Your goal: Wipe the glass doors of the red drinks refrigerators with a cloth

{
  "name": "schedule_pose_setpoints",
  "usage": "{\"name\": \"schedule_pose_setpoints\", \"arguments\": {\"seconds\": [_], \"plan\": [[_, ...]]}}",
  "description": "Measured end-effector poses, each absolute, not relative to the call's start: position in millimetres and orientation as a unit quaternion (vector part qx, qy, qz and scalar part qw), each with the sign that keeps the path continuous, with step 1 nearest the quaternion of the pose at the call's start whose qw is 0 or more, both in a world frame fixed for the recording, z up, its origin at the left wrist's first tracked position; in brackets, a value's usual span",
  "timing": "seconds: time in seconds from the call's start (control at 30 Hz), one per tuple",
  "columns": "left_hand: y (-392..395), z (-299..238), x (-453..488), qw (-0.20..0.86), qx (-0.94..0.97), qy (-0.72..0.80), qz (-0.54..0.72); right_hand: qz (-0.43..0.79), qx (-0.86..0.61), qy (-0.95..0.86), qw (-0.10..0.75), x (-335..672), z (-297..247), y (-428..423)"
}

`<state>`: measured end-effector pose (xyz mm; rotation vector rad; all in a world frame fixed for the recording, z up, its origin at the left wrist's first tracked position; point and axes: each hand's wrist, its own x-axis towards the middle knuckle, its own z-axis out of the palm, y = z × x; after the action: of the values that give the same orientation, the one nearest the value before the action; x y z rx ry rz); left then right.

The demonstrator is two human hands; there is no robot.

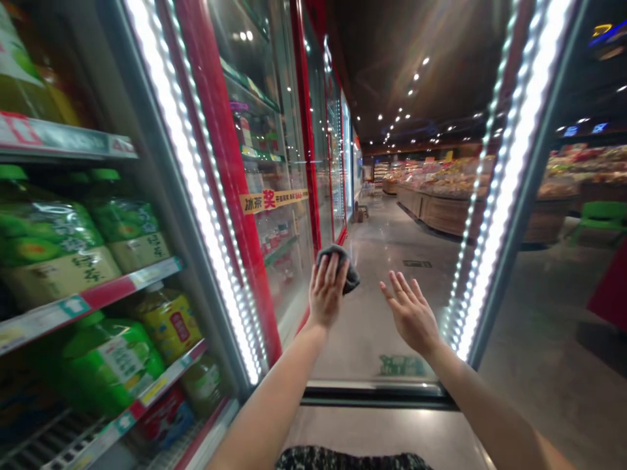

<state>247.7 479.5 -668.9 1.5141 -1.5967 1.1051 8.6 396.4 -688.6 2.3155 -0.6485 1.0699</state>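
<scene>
My left hand (327, 290) presses a dark grey cloth (351, 279) against the glass door (362, 339), its fingers lying over the cloth. To its right, my right hand (411, 313) is open with fingers outstretched, at the same glass and holding nothing; whether its palm touches the pane I cannot tell. Bright LED strips (509, 196) run along the door's side edges. Below my hands a green printed sticker (402, 365) shows low on the glass, above the dark bottom frame (372, 395).
Close on the left, cooler shelves (110, 290) hold several green-capped drink bottles (44, 228). More red-framed coolers (306, 130) line the left beyond the glass. Wooden display stands (441, 212) with goods are farther back, and a green chair (600, 219) stands at the right.
</scene>
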Motion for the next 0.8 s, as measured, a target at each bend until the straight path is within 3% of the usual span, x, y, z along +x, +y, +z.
{"name": "schedule_pose_setpoints", "arguments": {"seconds": [0.13, 0.27, 0.33, 0.5, 0.7, 0.8], "plan": [[494.5, -683.9, 265.0, 0.416, 0.63, -0.502, 0.422, 0.397, 0.844, -0.246, 0.264, 15.0, -697.9, 397.5], [503.4, -704.9, 273.2, 0.296, 0.568, -0.63, 0.44, 0.39, 0.843, -0.25, 0.274, 14.4, -701.3, 398.2], [504.2, -700.5, 280.5, 0.289, 0.558, -0.643, 0.437, 0.384, 0.844, -0.25, 0.277, 11.9, -701.5, 398.0], [514.5, -702.5, 300.0, 0.446, 0.645, -0.458, 0.42, 0.385, 0.846, -0.259, 0.263, 12.4, -699.7, 405.3], [524.3, -709.4, 318.0, 0.305, 0.604, -0.598, 0.43, 0.396, 0.854, -0.242, 0.237, 50.0, -690.8, 436.0], [528.1, -696.6, 339.7, 0.38, 0.626, -0.52, 0.439, 0.392, 0.86, -0.235, 0.227, 69.8, -691.3, 442.1]]}}
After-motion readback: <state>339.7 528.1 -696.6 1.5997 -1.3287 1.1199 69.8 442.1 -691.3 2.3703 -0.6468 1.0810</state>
